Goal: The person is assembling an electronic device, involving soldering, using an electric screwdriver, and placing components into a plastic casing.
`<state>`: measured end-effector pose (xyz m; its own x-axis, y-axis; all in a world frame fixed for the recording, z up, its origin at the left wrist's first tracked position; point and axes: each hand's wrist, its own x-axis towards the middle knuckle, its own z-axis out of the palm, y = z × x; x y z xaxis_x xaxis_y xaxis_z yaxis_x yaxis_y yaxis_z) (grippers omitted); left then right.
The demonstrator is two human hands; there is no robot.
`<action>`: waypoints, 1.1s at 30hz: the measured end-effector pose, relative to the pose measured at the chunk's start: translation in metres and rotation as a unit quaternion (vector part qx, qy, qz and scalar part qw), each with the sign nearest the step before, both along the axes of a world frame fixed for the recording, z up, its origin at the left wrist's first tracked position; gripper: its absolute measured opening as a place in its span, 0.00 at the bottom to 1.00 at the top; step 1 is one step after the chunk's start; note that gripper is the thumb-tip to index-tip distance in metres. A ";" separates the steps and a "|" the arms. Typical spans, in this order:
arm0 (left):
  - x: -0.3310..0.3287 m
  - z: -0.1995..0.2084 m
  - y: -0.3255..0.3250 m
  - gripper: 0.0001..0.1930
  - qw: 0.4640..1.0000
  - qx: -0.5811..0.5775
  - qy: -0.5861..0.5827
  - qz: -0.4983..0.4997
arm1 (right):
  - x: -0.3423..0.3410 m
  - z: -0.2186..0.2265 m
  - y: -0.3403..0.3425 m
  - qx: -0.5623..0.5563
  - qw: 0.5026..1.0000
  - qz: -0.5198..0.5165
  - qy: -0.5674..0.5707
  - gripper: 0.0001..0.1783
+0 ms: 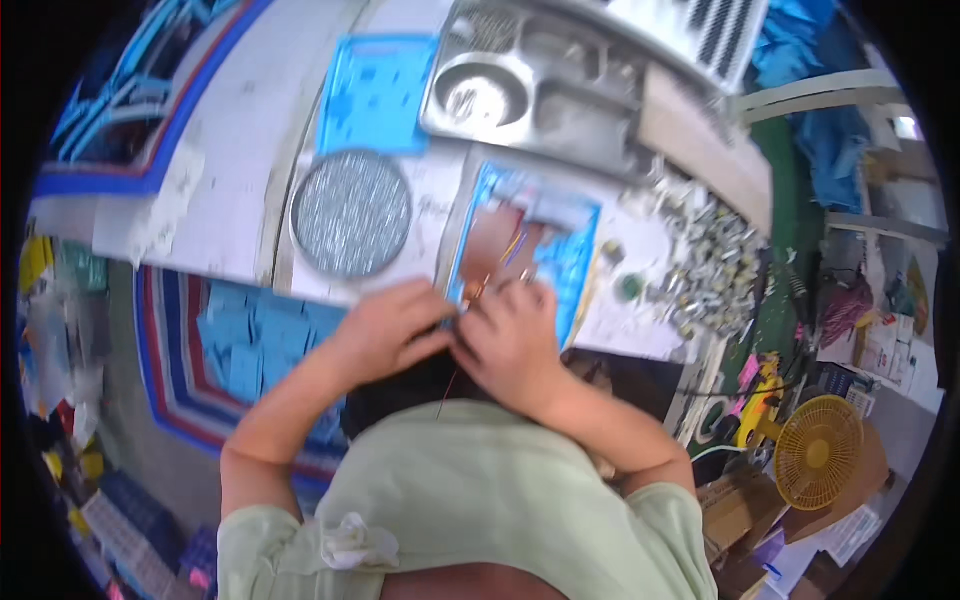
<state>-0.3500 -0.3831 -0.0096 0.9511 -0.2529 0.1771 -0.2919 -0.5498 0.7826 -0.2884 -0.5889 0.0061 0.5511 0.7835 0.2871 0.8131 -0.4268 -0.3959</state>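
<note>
Close together at the table's near edge, my two hands meet in front of a shallow blue tray (588, 262). My left hand (392, 328) has thumb and fingers pinched together. My right hand (515, 345) is closed beside it, fingers bent inward. Whatever sits between the fingertips is small and blurred. A thin red wire (449, 388) hangs below the fingers toward my lap. Coppery, yellow and blue strands (515, 245) lie in the blue tray just beyond my hands.
Left of the tray stands a round dish of fine metal pieces (352, 213). Behind are a flat blue tray (378, 92) and a steel compartment tray (590, 115). Small metal parts (715, 260) are heaped at right. A yellow fan (818, 452) and striped bag (165, 345) flank me.
</note>
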 end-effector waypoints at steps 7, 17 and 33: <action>0.007 -0.012 0.004 0.11 0.996 -0.030 -0.078 -0.039 | 0.153 0.058 -0.054 0.101 0.987 -0.039 0.115 0.09; 0.008 -0.008 0.006 0.14 0.998 -0.041 -0.032 -0.042 | 0.462 0.041 0.033 0.103 0.882 -0.203 -0.413 0.11; 0.010 -0.009 0.003 0.14 0.999 -0.045 -0.002 -0.026 | 0.135 0.071 -0.129 0.471 0.851 -0.230 0.033 0.09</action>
<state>-0.3399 -0.3801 -0.0188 0.9363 -0.2850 0.2052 -0.3217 -0.4618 0.8265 -0.1534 -0.7176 0.0767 0.7767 -0.0806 0.6247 0.6082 -0.1625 -0.7770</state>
